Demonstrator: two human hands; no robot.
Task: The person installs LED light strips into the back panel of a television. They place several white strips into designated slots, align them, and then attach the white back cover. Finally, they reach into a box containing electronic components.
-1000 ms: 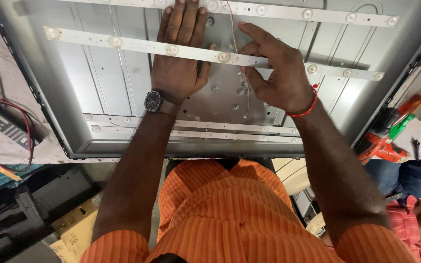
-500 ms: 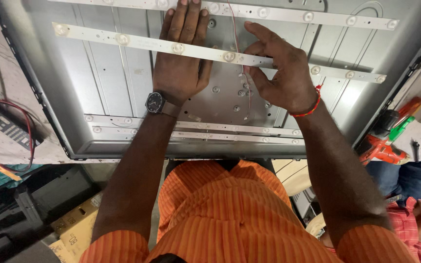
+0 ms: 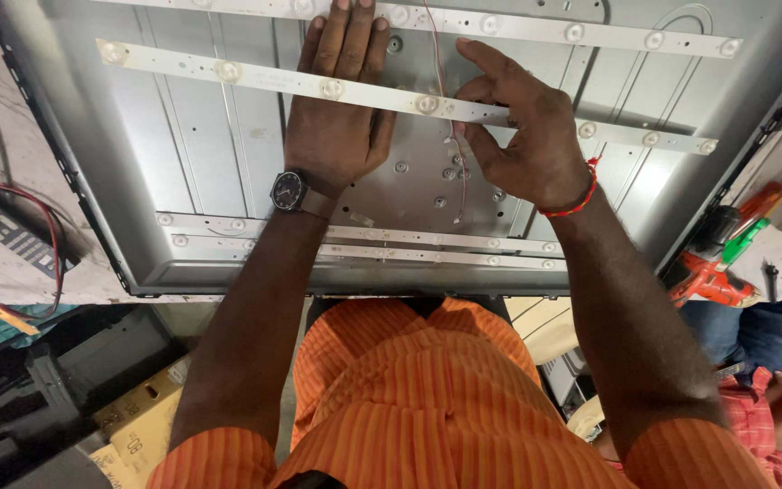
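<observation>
1. Big shallow grey metal panel (image 3: 192, 163), tray-like with raised rim and ribbed, stamped sheet surface; it holds several long white light strips and a thin wire.
2. Middle strip (image 3: 255, 76) is a thin flat white bar with round clear lens bumps along it, running slantwise across the panel from upper left to lower right.
3. Left hand (image 3: 337, 118) lies flat, palm down, on the panel with the fingers stretched out under or against the middle strip; the strip crosses over the fingers. It is spread wide and not closed on anything.
4. Right hand (image 3: 522, 136) is at the same strip just right of centre, thumb and fingers curled narrow and pinching at the strip's edge. Whether it truly clamps the strip I cannot tell.
5. Thin red-white wire (image 3: 445, 100) runs down the panel between the two hands.
6. Top strip (image 3: 536, 29) lies along the far edge; two more strips (image 3: 364, 244) lie side by side along the near edge.
7. Black round wristwatch (image 3: 289, 192) on the left wrist, red thread band (image 3: 581, 195) on the right.
8. Red and green power drill (image 3: 717, 258) lies outside the panel at right; cardboard box (image 3: 142, 421) sits low left.
</observation>
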